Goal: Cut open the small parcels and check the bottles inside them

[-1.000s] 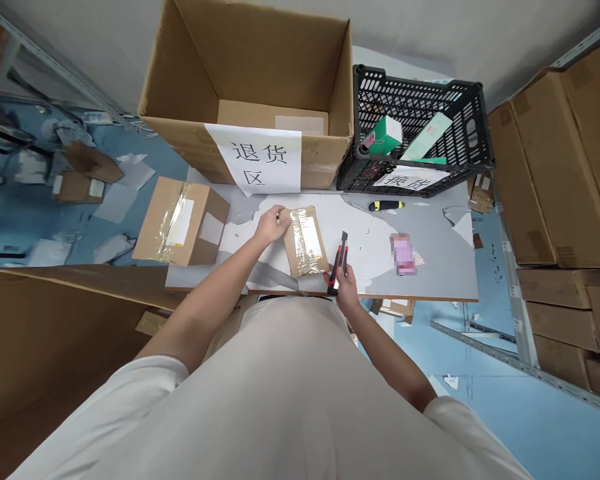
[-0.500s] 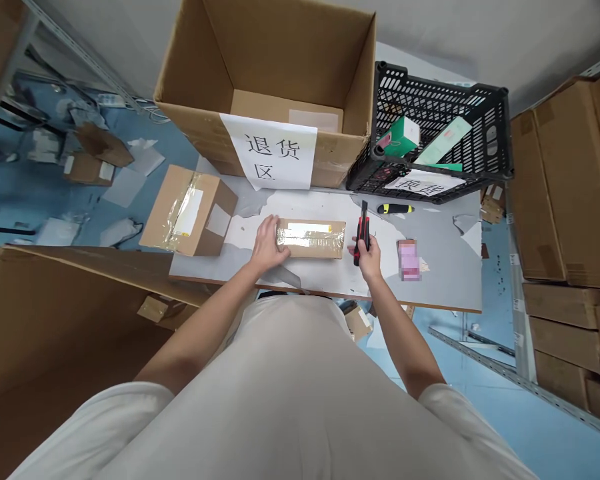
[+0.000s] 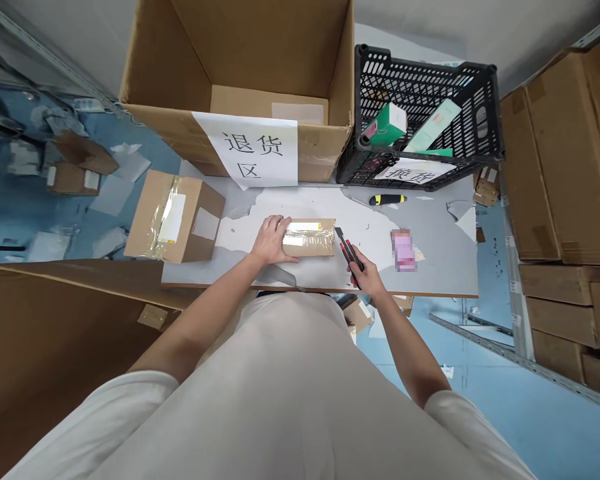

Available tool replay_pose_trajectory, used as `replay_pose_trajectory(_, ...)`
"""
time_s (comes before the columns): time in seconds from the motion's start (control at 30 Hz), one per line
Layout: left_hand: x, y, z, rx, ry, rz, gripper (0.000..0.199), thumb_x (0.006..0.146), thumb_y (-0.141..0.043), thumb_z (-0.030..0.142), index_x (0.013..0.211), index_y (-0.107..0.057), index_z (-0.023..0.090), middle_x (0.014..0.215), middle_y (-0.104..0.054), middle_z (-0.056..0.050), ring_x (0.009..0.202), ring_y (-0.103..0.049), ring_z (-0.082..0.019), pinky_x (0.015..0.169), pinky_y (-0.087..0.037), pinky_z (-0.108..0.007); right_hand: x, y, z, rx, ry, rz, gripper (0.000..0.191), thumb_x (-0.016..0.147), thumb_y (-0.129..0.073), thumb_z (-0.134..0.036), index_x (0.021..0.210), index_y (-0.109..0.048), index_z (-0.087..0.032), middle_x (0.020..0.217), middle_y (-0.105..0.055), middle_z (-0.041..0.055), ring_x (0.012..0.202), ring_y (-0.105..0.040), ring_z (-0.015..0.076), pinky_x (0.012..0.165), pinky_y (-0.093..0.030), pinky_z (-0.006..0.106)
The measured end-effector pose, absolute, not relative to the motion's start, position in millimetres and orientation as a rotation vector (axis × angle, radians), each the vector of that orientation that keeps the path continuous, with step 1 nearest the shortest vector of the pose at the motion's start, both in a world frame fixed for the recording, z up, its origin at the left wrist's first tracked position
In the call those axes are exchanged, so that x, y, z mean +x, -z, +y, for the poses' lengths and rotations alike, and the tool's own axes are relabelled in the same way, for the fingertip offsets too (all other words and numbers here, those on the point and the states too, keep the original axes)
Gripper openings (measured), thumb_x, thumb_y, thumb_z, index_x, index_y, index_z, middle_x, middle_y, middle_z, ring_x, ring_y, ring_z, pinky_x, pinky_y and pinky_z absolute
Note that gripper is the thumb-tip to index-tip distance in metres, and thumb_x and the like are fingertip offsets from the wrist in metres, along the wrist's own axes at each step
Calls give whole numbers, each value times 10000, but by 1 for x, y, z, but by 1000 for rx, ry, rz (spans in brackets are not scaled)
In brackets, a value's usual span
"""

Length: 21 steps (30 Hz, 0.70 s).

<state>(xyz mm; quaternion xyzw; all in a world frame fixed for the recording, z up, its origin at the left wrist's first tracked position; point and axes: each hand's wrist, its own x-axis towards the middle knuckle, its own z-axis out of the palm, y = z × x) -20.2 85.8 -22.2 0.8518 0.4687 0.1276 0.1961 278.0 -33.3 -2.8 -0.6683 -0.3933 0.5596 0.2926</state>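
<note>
A small cardboard box (image 3: 307, 247) lies on the white table (image 3: 445, 273), with clear tape and a white label along its top. My left hand (image 3: 273, 241) grips its left end, thumb at the front side and fingers over the back. In my right hand (image 3: 366, 273) is a black and red utility knife (image 3: 350, 252), its blade out and pointing up and left. The blade tip is close to the box's right end; whether they touch I cannot tell.
A large open carton (image 3: 315, 150) with a paper sign and a black plastic crate (image 3: 423, 150) stand at the back. A taped box (image 3: 175, 217) sits left. A yellow-black cutter (image 3: 387, 199) and a pink item (image 3: 404, 251) lie right. Stacked cartons (image 3: 540, 167) flank the table.
My right hand has turned the knife from upright to tilted left, bringing its blade near the box's right end. My left hand has slid further over the box. The whole view has shifted slightly.
</note>
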Motion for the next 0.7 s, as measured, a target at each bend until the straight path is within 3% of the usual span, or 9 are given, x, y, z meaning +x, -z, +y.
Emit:
replay_pose_trajectory(0.23,-17,23,84,2361,-410,1341,1149,405,-802,609,1353,-396,102,1254,-437,-207,1186,-389,-400,1052,-312,-549,296,-18,-29,-1859,-1563,-1267,651,847,-521,-352,1471,-338,-328,703,-550,-51,395,-447,46,366,-416,182)
replay_pose_trajectory(0.7,-17,24,83,2327,-439,1338,1145,416,-791,596,1369,-384,110,1249,-417,-199,1178,-377,-405,1041,-315,-568,313,-34,-51,-1742,-1747,-1450,610,880,-494,-309,1474,-355,-277,608,-486,-55,420,-398,58,384,-413,181)
